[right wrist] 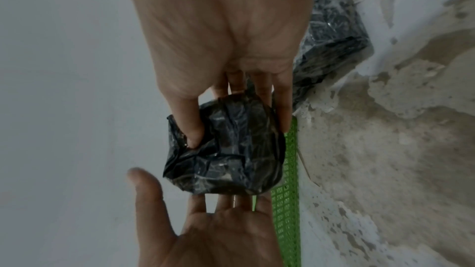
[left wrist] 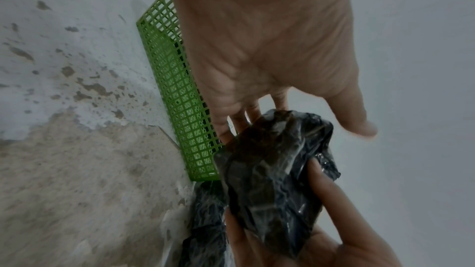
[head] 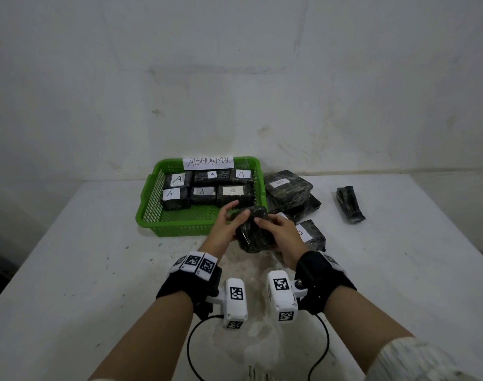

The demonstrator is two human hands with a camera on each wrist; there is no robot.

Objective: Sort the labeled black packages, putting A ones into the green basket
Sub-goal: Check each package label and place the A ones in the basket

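The right hand (head: 283, 234) grips a crumpled black package (head: 253, 231): its thumb (right wrist: 191, 125) is pressed into the wrap on one side and its fingers (right wrist: 282, 109) curl round the other side, as the right wrist view shows. The left hand (head: 226, 226) meets the same package from the opposite side with its fingers (left wrist: 240, 118) only loosely spread, their tips touching the wrap and the thumb (left wrist: 352, 113) standing off it (no label on this package faces any camera).

Just beyond the fingertips sits the green basket (head: 152, 204), its near wall close behind the held package. Inside it lie 6 packages marked A (head: 203, 191) in 2 rows, and a paper sign reading ABNORMAL (head: 208, 162) stands on its far rim. To the right of the right hand's fingers is a stack of black packages (head: 288, 188), a labelled package (head: 311, 233) just beside the right wrist, and well apart, farther right, 1 narrow package (head: 350, 205) lying alone.

The surface (head: 97, 270) is white with paint worn away to a beige patch beneath the hands; behind it rises a plain, scuffed pale wall (head: 234, 78).

Both forearms reach forward side by side, palms turned toward each other, each wrist wearing a black strap with a white marker-printed camera (head: 234, 302).
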